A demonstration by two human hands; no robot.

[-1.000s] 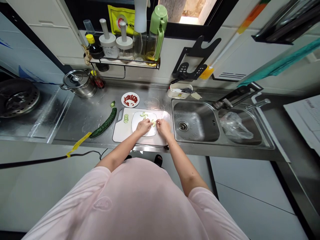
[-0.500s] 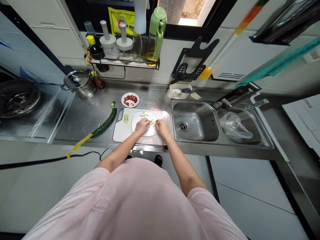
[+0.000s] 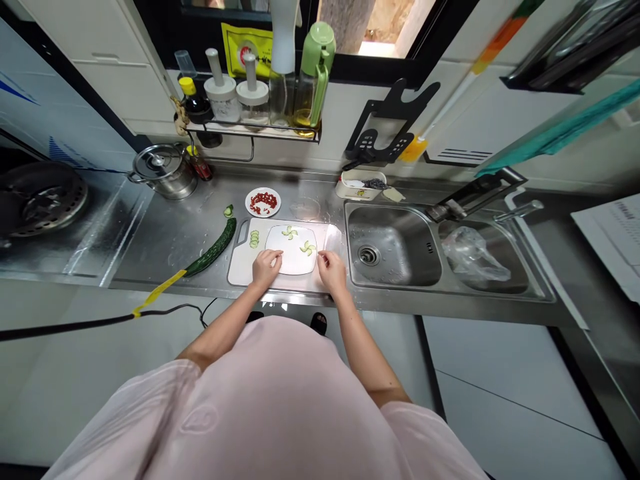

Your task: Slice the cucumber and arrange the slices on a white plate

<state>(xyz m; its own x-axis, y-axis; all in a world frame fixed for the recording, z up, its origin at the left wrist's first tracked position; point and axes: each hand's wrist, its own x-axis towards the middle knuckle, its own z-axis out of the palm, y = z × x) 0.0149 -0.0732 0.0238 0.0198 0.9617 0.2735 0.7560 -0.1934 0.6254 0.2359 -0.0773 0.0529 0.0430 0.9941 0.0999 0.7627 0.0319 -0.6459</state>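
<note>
A white squarish plate (image 3: 295, 265) lies on the cutting board (image 3: 239, 272). Thin cucumber slices form two pinwheels on it, an upper pinwheel (image 3: 289, 232) and a right-hand pinwheel (image 3: 307, 248). My left hand (image 3: 267, 268) is over the plate's lower left edge, fingers stretched forward and holding nothing visible. At the right edge, my right hand (image 3: 332, 269) has curled fingers with the tips together; anything between them is too small to make out. A row of overlapping cucumber slices (image 3: 255, 239) lies on the board's left part.
Left of the board lie a whole cucumber (image 3: 213, 248) and a cut cucumber end (image 3: 229, 211). A round plate (image 3: 263, 202) behind holds chopped red pieces. The sink (image 3: 393, 243) is on the right, a lidded pot (image 3: 163, 172) at the back left. Bottles stand on a wall rack (image 3: 250, 129).
Both hands have drawn apart from the right-hand pinwheel, my left hand toward the lower left and my right hand slightly right and down. The pinwheel now shows uncovered.
</note>
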